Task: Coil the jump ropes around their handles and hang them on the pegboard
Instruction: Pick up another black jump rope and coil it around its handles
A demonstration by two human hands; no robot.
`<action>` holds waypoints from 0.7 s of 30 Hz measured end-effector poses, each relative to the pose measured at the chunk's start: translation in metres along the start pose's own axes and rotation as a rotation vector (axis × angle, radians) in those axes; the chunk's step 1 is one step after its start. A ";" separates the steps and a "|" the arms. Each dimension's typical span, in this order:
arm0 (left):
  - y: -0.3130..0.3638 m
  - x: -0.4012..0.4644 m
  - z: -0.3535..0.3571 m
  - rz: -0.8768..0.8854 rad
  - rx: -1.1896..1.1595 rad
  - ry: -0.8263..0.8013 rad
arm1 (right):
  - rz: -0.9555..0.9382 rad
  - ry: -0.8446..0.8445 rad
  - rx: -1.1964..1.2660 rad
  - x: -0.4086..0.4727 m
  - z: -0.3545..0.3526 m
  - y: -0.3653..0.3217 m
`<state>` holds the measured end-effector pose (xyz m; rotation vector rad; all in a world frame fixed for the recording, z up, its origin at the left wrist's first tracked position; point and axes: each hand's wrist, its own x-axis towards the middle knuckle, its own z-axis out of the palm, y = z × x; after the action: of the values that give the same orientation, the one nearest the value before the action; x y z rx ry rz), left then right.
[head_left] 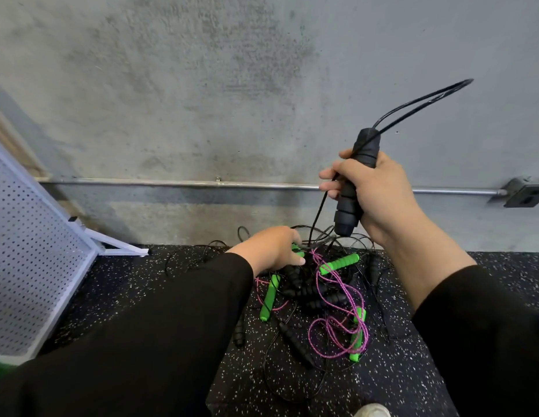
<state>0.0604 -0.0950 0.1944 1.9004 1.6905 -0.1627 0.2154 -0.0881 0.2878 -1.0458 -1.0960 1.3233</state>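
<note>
My right hand (373, 188) grips a pair of black ribbed jump-rope handles (351, 206) held upright, their black cord (424, 103) looping up to the right and trailing down into the pile. On the speckled floor lies a tangled pile of jump ropes (319, 293): green handles (339, 263), black handles and pink cords (337, 332). My left hand (274, 248) reaches down into the far side of the pile, fingers curled among the cords by a green handle; what it holds is hidden. The white pegboard (30, 251) leans at the left.
A grey concrete wall rises behind the pile, with a metal conduit pipe (172, 184) running across it to a junction box (525, 192) at the right. The pegboard's white foot (124, 249) rests on the black rubber floor. A shoe tip (372, 410) shows at the bottom.
</note>
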 end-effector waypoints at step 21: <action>-0.029 -0.061 -0.070 0.054 -0.376 0.961 | 0.249 -0.064 -0.693 0.016 -0.033 0.015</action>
<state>0.0019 -0.1132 0.2700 1.8170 2.0138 1.1767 0.2445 -0.0711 0.2666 -1.6977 -1.5656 1.1895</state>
